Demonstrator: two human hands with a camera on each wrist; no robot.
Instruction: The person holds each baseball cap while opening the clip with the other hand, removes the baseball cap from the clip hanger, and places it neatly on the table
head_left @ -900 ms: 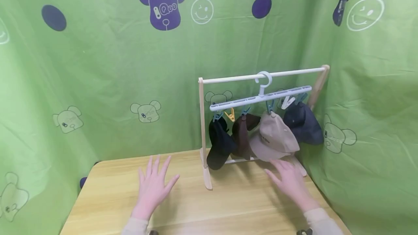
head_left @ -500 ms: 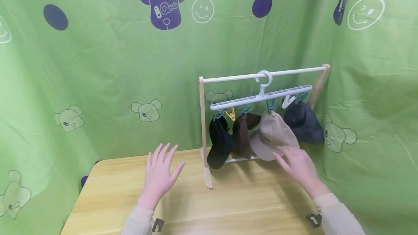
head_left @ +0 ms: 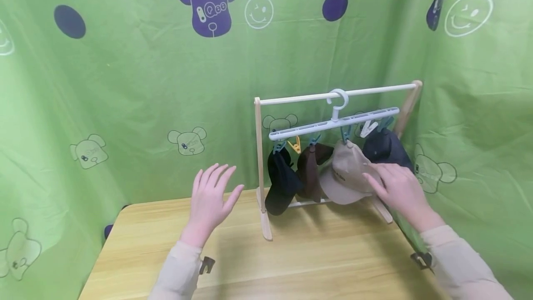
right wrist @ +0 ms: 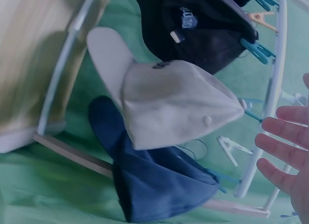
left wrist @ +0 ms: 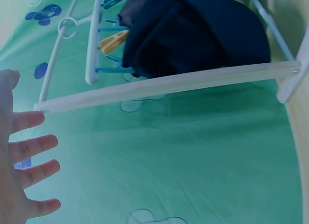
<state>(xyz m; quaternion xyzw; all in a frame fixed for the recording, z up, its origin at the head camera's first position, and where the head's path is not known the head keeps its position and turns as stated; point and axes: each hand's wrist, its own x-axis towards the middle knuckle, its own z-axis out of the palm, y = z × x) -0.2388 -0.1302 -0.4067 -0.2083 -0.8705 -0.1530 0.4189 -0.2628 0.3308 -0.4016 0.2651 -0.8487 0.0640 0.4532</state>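
My left hand [head_left: 210,198] is raised over the table to the left of the rack, fingers spread and holding nothing. My right hand [head_left: 397,186] is in front of the beige cap [head_left: 347,170] and navy cap [head_left: 385,147], its fingers loosely bent around nothing. The right wrist view shows a gap between its fingers and the beige cap [right wrist: 164,103]. A pale blue clip hanger [head_left: 333,124] hooks over the rack's white top bar. Blue clips hold the beige cap, the navy cap, a brown cap [head_left: 308,175] and a black cap [head_left: 281,184] below it.
The wooden-legged rack [head_left: 259,152] stands at the right rear of the wooden table [head_left: 250,267]. A yellow clip [head_left: 295,145] and a white clip [head_left: 368,128] hang without caps. A green printed curtain [head_left: 125,82] surrounds the table.
Both hands have risen from low over the table. The left has moved up and slightly right; the right has moved up and right, in front of the caps. The hanger and caps stay put.
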